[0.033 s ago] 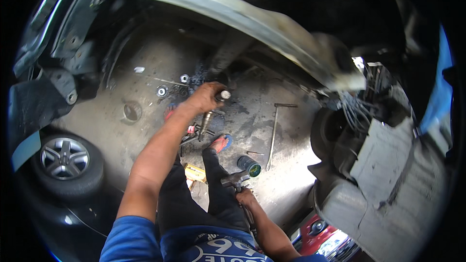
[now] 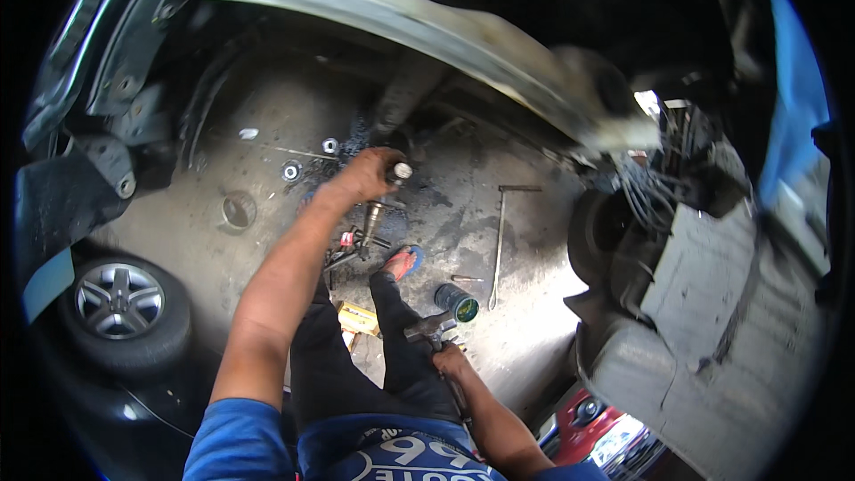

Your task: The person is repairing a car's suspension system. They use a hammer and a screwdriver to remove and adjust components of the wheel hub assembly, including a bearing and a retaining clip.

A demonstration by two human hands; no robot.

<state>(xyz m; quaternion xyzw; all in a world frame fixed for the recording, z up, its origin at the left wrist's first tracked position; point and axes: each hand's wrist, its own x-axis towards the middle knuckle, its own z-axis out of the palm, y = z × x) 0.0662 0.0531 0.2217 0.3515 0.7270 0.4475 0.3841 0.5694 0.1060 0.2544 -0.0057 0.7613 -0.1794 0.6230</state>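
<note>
right hand (image 2: 451, 362) closed around hammer (image 2: 431, 329)

Left hand (image 2: 366, 175) slightly leftward in view

Left head-worn fisheye, looking steeply down, forearms (image 2: 296, 258) near, floor (image 2: 191, 223) farther below

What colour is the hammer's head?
Grey, like bare metal. The hammer's head shows best in the head view.
</note>
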